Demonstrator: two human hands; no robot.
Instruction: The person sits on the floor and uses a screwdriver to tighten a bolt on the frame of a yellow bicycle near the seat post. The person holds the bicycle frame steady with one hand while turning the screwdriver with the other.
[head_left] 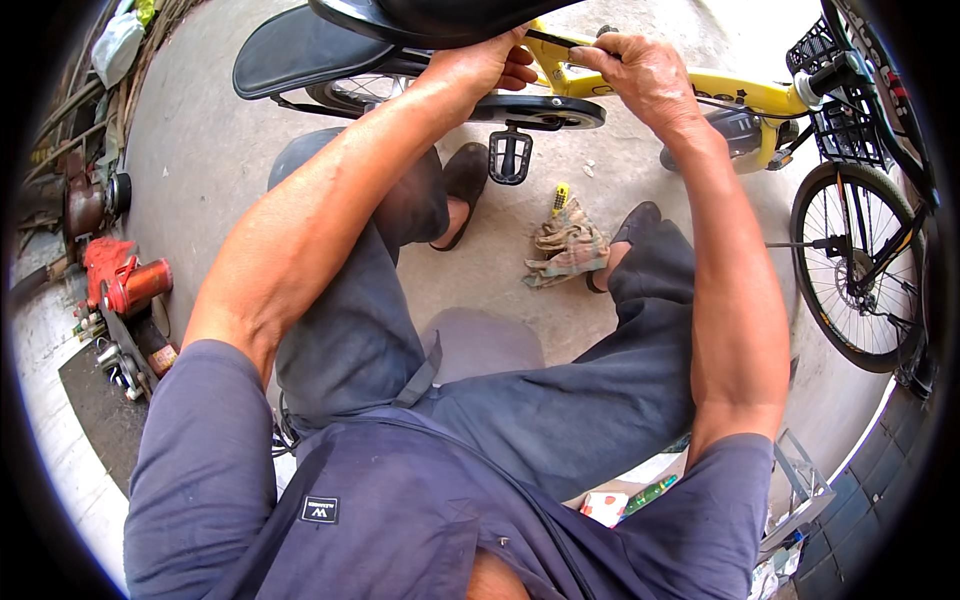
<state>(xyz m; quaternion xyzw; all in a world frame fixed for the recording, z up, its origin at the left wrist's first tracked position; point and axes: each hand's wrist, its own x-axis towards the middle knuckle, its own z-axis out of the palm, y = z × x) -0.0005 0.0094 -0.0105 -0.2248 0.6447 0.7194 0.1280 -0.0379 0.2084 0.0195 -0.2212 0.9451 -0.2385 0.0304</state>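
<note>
A yellow bicycle (745,95) stands in front of me, with a black saddle (430,15), a rear pad (290,50) and a pedal (510,155). My left hand (478,70) is at the frame below the saddle with curled fingers; what it holds is hidden. My right hand (650,85) is closed at the frame tube on what looks like a thin dark cable (565,40). Crumpled work gloves (565,245) and a small yellow-and-black tool (560,197) lie on the concrete between my feet.
Another bicycle's wheel (855,265) is at my right. A red metal tool (130,280), scrap metal and sticks line the left edge. I sit on a low grey seat (480,335). A metal frame (800,490) and small packages lie at lower right.
</note>
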